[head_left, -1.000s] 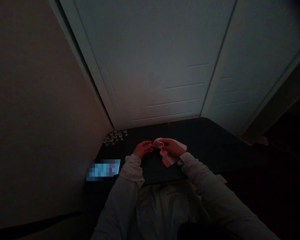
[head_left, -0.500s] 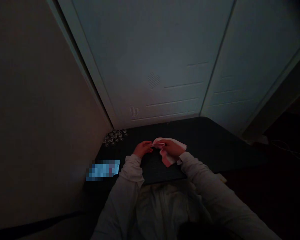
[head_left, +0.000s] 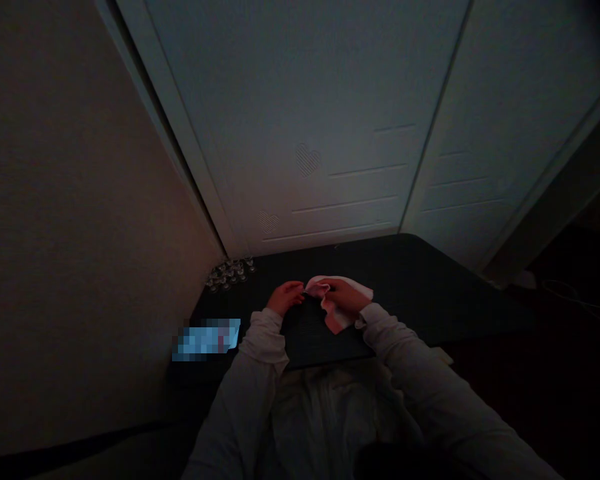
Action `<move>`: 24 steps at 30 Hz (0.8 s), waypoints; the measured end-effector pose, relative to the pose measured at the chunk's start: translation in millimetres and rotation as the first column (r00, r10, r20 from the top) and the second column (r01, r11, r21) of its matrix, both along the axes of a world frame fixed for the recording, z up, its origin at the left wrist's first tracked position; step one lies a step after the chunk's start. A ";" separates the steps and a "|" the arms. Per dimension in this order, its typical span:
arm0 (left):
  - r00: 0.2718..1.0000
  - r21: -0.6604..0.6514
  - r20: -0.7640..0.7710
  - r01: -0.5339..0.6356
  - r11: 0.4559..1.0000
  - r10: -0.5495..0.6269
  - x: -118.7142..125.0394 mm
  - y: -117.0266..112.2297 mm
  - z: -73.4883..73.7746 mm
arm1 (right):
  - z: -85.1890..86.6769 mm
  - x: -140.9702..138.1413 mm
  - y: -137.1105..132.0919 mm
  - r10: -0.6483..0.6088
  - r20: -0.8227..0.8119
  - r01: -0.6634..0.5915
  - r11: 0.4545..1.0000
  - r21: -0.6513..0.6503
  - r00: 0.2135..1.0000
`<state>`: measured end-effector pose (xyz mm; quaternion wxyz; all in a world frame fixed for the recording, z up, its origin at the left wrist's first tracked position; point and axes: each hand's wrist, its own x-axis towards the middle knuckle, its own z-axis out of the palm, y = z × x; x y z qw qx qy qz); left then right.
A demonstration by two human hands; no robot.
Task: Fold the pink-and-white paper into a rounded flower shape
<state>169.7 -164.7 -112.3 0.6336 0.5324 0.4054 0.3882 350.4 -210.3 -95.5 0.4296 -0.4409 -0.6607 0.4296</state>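
Observation:
A pink and white cloth (head_left: 339, 320) is bunched in my right hand (head_left: 349, 296), whose fingers are closed on it above the dark table. Just left of the cloth, my left hand (head_left: 286, 297) is closed in a pinch. At its fingertips a tiny pale glint shows against the cloth's edge, too small and dim to name. The fingertips of both hands are close together, with a fold of cloth between them.
Several small, clear, glass-like pieces (head_left: 230, 273) stand at the back left of the black table (head_left: 405, 293). A lit, blurred-out screen (head_left: 207, 340) lies at the left edge. White panels (head_left: 300, 100) rise behind the table; a wall (head_left: 80, 233) borders the left.
My left fingertips and the cloth's fold have drawn slightly apart, and the cloth near my right fingers has shifted a little. Everything else stays in place.

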 end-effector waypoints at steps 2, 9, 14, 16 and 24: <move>1.000 0.012 -0.006 0.006 1.000 -0.006 -0.3 0.3 -0.8 | -2.8 1.0 1.9 0.015 0.026 -0.016 0.999 0.050 1.000; 1.000 0.032 -0.020 0.023 0.999 -0.022 -0.5 -1.2 0.8 | -7.2 2.1 6.0 0.008 0.040 -0.011 0.998 0.069 0.999; 0.999 0.026 -0.020 0.029 0.999 -0.028 -0.1 -2.8 2.9 | -8.3 1.0 7.9 0.019 0.007 -0.019 0.999 0.037 1.000; 0.999 0.024 -0.013 0.033 0.999 -0.033 0.0 -3.6 4.0 | -9.5 0.5 8.2 0.009 -0.025 -0.008 1.000 0.016 1.000; 1.000 0.019 -0.010 0.026 0.999 -0.026 -0.1 -4.1 4.8 | -9.3 -1.1 6.2 0.023 -0.138 -0.027 0.999 -0.027 0.990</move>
